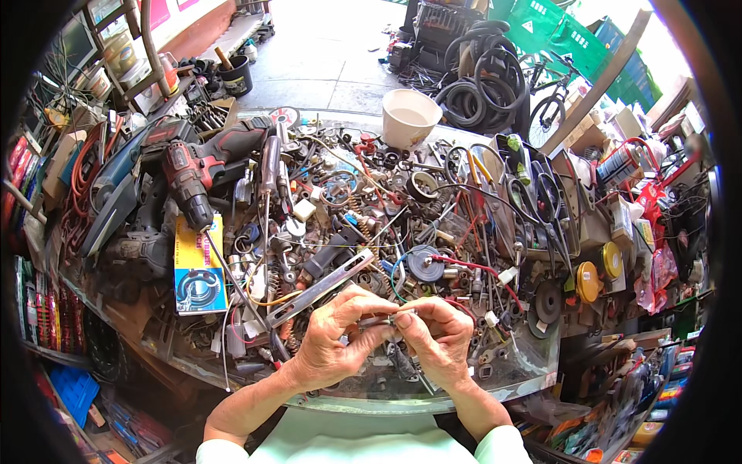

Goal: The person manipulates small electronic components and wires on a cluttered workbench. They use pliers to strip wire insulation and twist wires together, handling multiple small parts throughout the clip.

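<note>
Over the near edge of a cluttered glass-topped bench (533, 363), my left hand (336, 340) and my right hand (437, 340) meet with fingertips pinched together. Between them is a small metallic piece, mostly covered by the fingers, so its kind cannot be made out. Just beyond my left hand lies a long slotted metal bar (321, 288). A round grey disc (425, 264) and a red cable (471, 265) lie past my right hand. Small nuts, springs, washers and fittings are heaped all around.
A red and black cordless drill (189, 178) rests at the left above a yellow and blue box (199, 271). A white bucket (410, 120) stands at the far edge. Scissors (545, 205) and yellow round lids (588, 282) are at the right. Black tyres (495, 77) are stacked beyond.
</note>
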The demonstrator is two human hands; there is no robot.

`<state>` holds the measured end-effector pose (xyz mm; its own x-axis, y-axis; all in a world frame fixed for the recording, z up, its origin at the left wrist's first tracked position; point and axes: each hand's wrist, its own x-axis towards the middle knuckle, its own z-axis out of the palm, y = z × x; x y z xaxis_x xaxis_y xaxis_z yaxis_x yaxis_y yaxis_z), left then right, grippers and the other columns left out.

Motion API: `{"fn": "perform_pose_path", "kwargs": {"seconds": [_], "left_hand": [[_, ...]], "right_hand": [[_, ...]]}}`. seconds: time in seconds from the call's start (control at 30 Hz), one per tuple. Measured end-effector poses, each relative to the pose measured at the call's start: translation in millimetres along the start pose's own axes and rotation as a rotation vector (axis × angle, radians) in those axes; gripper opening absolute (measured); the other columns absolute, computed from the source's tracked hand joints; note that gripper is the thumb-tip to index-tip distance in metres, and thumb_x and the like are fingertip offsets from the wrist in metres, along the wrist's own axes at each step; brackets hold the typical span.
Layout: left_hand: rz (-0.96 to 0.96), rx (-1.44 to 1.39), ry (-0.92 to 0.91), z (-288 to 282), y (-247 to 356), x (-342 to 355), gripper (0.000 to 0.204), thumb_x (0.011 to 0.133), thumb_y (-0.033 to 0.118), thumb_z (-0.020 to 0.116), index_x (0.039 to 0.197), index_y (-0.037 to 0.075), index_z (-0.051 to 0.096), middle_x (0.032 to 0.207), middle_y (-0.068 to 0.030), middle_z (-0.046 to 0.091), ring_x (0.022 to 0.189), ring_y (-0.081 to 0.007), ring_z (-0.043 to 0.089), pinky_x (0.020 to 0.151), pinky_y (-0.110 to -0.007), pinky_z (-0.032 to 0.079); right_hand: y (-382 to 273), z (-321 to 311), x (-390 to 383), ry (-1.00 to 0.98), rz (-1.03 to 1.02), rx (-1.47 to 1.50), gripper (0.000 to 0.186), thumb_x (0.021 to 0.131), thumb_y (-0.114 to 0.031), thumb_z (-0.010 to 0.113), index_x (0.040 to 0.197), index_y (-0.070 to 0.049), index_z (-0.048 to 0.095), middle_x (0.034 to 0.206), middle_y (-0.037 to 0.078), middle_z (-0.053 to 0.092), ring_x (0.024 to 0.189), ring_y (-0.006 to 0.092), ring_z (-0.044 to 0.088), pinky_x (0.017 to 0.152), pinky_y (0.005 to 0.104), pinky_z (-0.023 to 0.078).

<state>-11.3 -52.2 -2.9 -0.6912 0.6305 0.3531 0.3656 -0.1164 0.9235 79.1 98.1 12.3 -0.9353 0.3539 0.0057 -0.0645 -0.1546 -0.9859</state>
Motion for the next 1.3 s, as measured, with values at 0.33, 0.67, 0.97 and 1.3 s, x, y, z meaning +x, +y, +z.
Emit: {"fn": "perform_pose_path", "kwargs": {"seconds": [0.33,0.67,0.97,1.3], "left_hand": [[-0.266,-0.173,-0.059,-3,12,-4,0.029,0.106,0.016,0.048,0.132,0.004,0.054,0.078,-0.0041,0.066,0.051,-0.0057,0.058,0.043,-0.019,0.046],[0.141,1.026,0.283,-19,7,11,0.026,0.081,0.018,0.077,0.099,0.004,0.066,0.091,-0.01,0.064,0.082,-0.029,0.063,0.069,-0.04,0.051],[-0.007,1.077,0.05,-28,6,7,0.028,0.08,0.012,0.068,0.108,0.006,0.068,0.097,-0.0083,0.058,0.094,-0.0273,0.058,0.082,-0.042,0.042],[0.038,0.846,0.157,-43,18,18,0.028,0.073,0.001,0.069,0.101,0.001,0.07,0.09,-0.0143,0.068,0.085,-0.0324,0.065,0.078,-0.041,0.053]], "right_hand": [[3,-2,0,-0.128,0.156,0.063,0.015,0.096,-0.01,0.067,0.104,0.003,0.066,0.087,0.006,0.073,0.077,0.0064,0.066,0.068,0.0214,0.052],[-7,-10,5,0.1,0.078,0.105,0.017,0.094,-0.018,0.073,0.097,-0.001,0.069,0.071,-0.002,0.065,0.052,0.0003,0.049,0.044,0.0175,0.036],[-15,-61,1,0.074,-0.017,-0.121,0.013,0.093,-0.013,0.073,0.093,0.0,0.069,0.07,-0.006,0.061,0.059,-0.001,0.047,0.05,0.0168,0.035],[-2,-91,5,0.196,-0.075,-0.036,0.012,0.092,-0.011,0.073,0.093,0.0,0.07,0.071,-0.006,0.061,0.06,-0.0011,0.046,0.051,0.0169,0.032]]}}
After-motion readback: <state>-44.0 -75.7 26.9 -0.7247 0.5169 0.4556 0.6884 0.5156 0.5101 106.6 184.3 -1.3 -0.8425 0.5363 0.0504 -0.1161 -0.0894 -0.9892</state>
